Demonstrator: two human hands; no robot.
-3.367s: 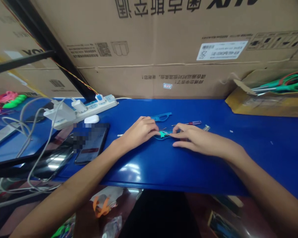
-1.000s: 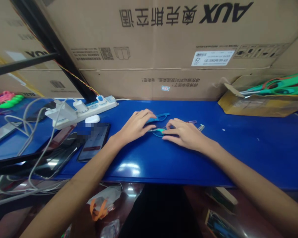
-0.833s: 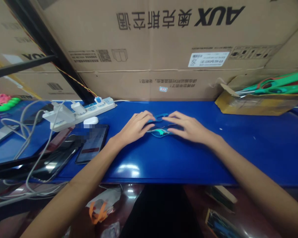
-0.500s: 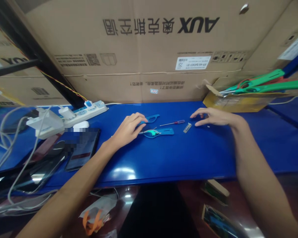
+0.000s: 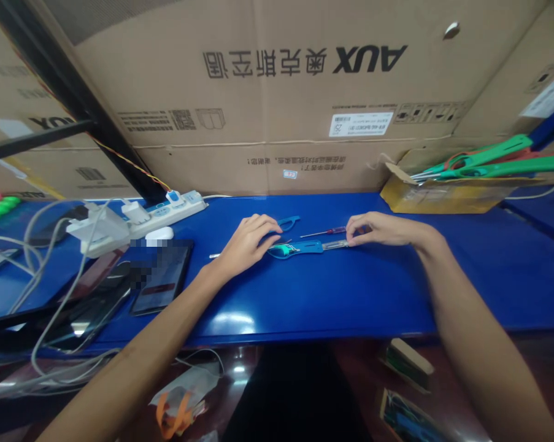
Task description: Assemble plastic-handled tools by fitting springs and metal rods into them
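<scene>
A blue plastic shell (image 5: 304,248) with a green insert (image 5: 282,249) lies on the blue table (image 5: 332,294). My left hand (image 5: 248,243) rests on its left end, fingers curled down on it. My right hand (image 5: 378,229) pinches a small clear piece (image 5: 335,245) against the shell's right end. A second blue shell half (image 5: 289,221) lies just behind my left hand. A thin screwdriver with a red handle (image 5: 323,232) lies between the hands, a little further back.
A white power strip (image 5: 134,218) with chargers and cables sits at the left, with phones (image 5: 161,276) and a white earbud case (image 5: 159,233) beside it. A cardboard tray of green tools (image 5: 479,178) stands at the right. Large cardboard boxes (image 5: 277,110) wall the back.
My right hand left the shell, reached out to the right, and came back to its right end with the small clear piece. My left hand stayed on the shell.
</scene>
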